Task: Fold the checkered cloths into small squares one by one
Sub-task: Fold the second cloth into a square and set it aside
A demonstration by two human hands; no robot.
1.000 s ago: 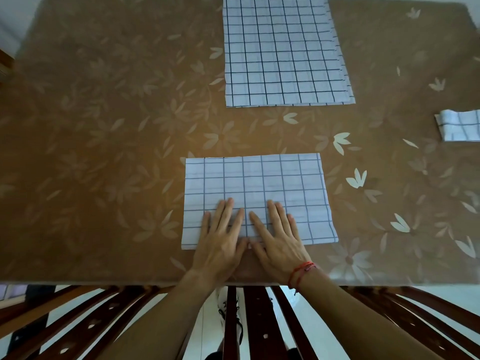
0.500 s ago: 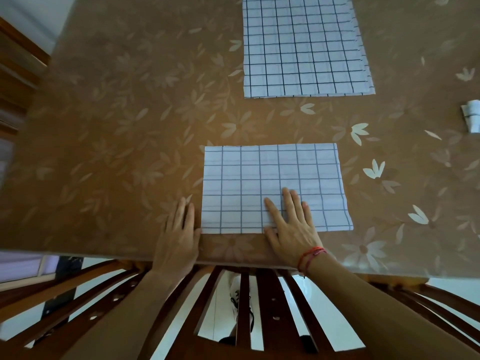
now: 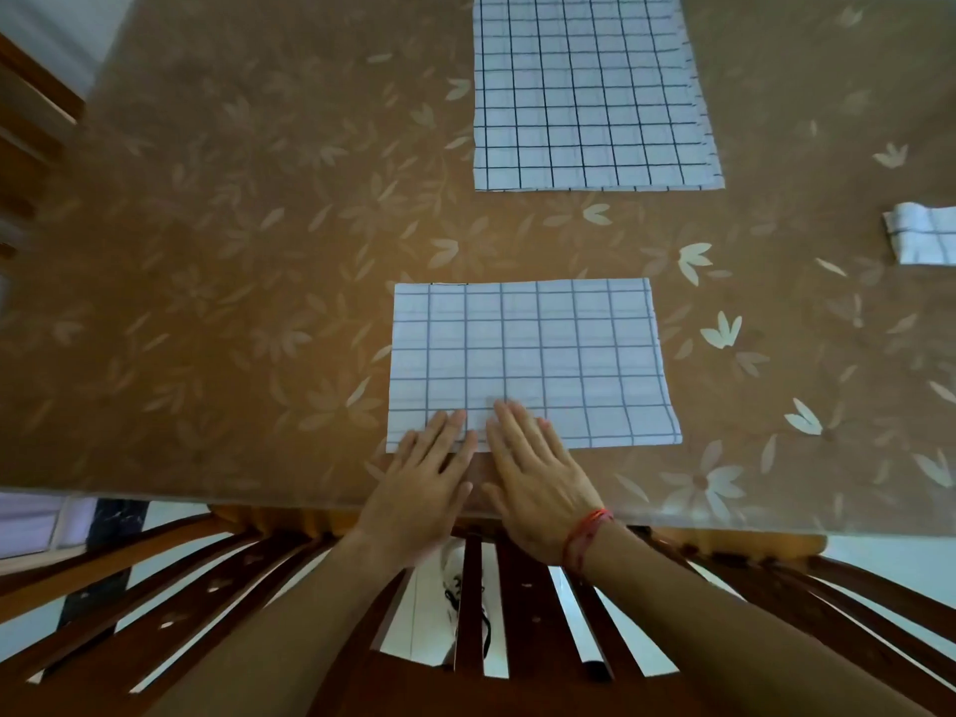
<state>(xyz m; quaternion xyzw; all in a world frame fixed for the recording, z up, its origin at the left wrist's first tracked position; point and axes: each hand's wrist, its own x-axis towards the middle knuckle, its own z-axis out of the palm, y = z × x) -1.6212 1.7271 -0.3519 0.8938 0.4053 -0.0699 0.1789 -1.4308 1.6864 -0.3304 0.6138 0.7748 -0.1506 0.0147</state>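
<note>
A: Both hands are lying spread and flat, left hand (image 3: 421, 476) and right hand (image 3: 538, 470), fingertips pressing the near edge of the white, blue-checked folded cloth (image 3: 533, 362) by the table's near edge.

B: Keep pressure even, sweeping outward along the crease.

A: I'm counting three cloths: this one, a larger cloth (image 3: 589, 90) at the far edge, a small folded one (image 3: 923, 240) at the right edge
</note>
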